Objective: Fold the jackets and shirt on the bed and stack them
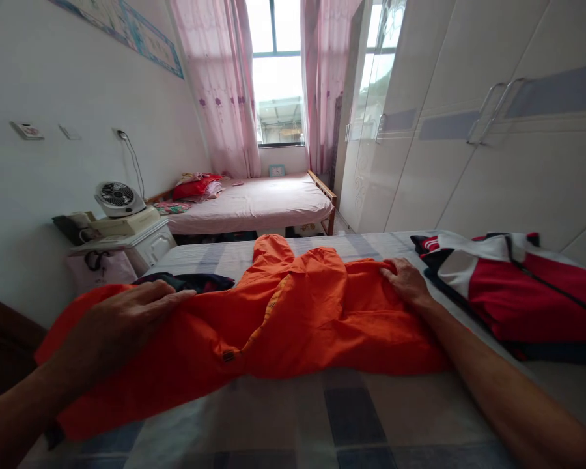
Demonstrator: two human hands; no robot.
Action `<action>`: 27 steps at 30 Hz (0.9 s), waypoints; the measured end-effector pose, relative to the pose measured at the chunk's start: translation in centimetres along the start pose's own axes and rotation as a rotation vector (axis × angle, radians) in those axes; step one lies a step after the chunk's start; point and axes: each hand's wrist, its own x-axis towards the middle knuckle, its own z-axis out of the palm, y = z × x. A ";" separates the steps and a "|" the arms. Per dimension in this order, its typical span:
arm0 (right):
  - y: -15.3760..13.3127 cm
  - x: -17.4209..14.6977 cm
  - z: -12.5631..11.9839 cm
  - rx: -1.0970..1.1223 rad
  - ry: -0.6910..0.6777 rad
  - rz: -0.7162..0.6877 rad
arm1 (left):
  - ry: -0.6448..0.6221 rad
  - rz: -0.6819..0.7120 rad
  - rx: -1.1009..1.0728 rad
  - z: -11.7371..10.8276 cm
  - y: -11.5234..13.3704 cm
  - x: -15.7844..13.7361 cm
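An orange garment [303,312] lies spread and rumpled across a bed with a checked sheet [293,417]. A yellowish strip with dark marks runs down its middle, and one rounded part sticks out at the far side. My left hand [127,319] lies over the garment's left part, fingertips bent onto its upper edge; the thumb is hidden. At the right end, my right hand [405,280] pinches the far edge of the cloth between thumb and fingers. Some dark folded clothing [190,281] shows behind the orange cloth, near my left fingertips.
Folded red, white and dark clothes [512,286] are stacked at the right. Beyond stands a second bed [273,202] with a red bundle [198,187]. A small fan [118,198] sits on a white cabinet [156,247] at the left. A white wardrobe [469,182] lines the right wall.
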 end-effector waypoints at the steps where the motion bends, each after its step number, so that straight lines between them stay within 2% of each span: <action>1: 0.2 -0.4 -0.4 -0.022 0.004 -0.013 | -0.033 0.026 0.049 0.0 0.1 -0.3; 3: 0.9 -1.7 -1.6 -0.050 0.020 -0.048 | -0.112 0.046 0.134 0.7 0.2 -1.4; 4: 1.3 -2.5 -2.3 -0.052 0.018 -0.066 | -0.089 0.021 0.135 1.4 0.4 -2.1; 7: 2.7 -5.8 -4.8 -0.010 -0.057 -0.077 | -0.006 -0.079 0.003 3.8 2.0 -4.1; 9: 3.5 -7.9 -6.1 0.029 -0.148 -0.012 | -0.067 -0.147 -0.136 5.2 4.0 -4.8; 12: 4.5 -10.3 -7.3 0.081 -0.271 0.122 | -0.178 -0.226 -0.229 6.7 7.2 -4.4; 16: 5.2 -11.6 -8.0 0.193 -0.344 0.186 | -0.248 -0.322 -0.269 8.4 9.8 -2.2; 18: 5.2 -11.9 -8.7 0.308 -0.406 0.182 | -0.254 -0.268 -0.373 8.8 10.2 -1.5; 20: 5.2 -12.4 -9.8 0.440 -0.422 0.161 | -0.248 -0.131 -0.515 8.4 10.0 -1.4; 23: 5.2 -13.8 -11.6 0.693 -0.287 0.107 | -0.271 0.045 -0.721 7.1 9.0 -3.1; 25: 5.3 -15.1 -12.4 0.809 -0.277 0.108 | -0.345 0.067 -0.784 6.7 8.2 -5.1; 27: 5.4 -16.2 -12.4 0.786 -0.403 0.127 | -0.424 -0.045 -0.752 7.1 7.7 -7.1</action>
